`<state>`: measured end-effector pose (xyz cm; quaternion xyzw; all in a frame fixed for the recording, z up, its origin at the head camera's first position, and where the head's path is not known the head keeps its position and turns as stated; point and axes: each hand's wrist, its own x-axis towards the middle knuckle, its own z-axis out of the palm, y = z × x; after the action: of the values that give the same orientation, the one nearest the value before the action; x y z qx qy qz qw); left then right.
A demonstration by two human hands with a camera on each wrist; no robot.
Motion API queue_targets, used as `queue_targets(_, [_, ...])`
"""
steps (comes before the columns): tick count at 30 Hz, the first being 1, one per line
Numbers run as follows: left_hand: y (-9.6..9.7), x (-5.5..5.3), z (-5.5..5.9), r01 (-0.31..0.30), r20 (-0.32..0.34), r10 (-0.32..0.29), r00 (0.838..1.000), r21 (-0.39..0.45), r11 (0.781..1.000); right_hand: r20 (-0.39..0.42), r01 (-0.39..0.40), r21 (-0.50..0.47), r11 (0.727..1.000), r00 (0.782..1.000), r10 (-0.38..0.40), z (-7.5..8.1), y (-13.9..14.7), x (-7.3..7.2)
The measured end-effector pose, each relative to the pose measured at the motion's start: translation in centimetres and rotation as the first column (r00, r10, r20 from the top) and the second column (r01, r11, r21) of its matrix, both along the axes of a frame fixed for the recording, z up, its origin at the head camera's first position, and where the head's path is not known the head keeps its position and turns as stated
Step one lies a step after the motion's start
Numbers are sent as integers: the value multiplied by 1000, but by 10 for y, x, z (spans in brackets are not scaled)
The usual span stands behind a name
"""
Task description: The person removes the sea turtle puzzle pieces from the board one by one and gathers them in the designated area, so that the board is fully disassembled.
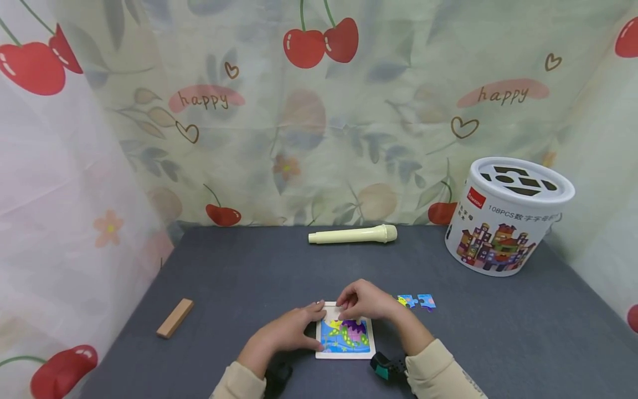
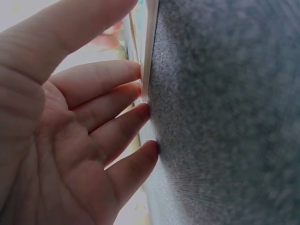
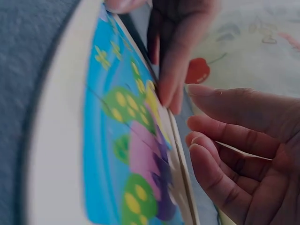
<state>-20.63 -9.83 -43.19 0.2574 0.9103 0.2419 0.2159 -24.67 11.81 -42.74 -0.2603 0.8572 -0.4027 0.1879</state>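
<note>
A small jigsaw puzzle [image 1: 339, 344] with a blue, green and purple picture lies in a pale wooden frame [image 1: 349, 356] on the dark table. Along the top of the frame, bare backing shows above the fitted pieces. My left hand [image 1: 286, 331] rests at the frame's left side, its fingertips [image 2: 143, 112] touching the edge and its thumb near the lower left corner. Over the top part hovers my right hand [image 1: 371, 301], fingers loosely bent. In the right wrist view a gap shows between its thumb and fingertips [image 3: 199, 150], with nothing held there.
Two loose puzzle pieces [image 1: 426, 301] lie right of the frame, partly behind my right wrist. A cream toy microphone [image 1: 351, 235] lies at the back. A wooden block [image 1: 175, 318] is at the left, and a white block bucket [image 1: 503, 221] stands at the back right.
</note>
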Motion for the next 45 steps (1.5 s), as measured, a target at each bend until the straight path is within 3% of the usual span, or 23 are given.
queue_targets(14, [-1,-1,-1,-1,7,1,1000,25,1000,-36,-51,46,998,998,52,-8,-15,8])
queue_targets(29, [0,0,0,-19,15,18,1000,26,999,5,7,60,998,1000,-7,-9,-20,15])
queue_targets(45, [0,1,1,-15,13,15,1000,23,1000,3,5,18,1000,1000,-5,-12,-19,13])
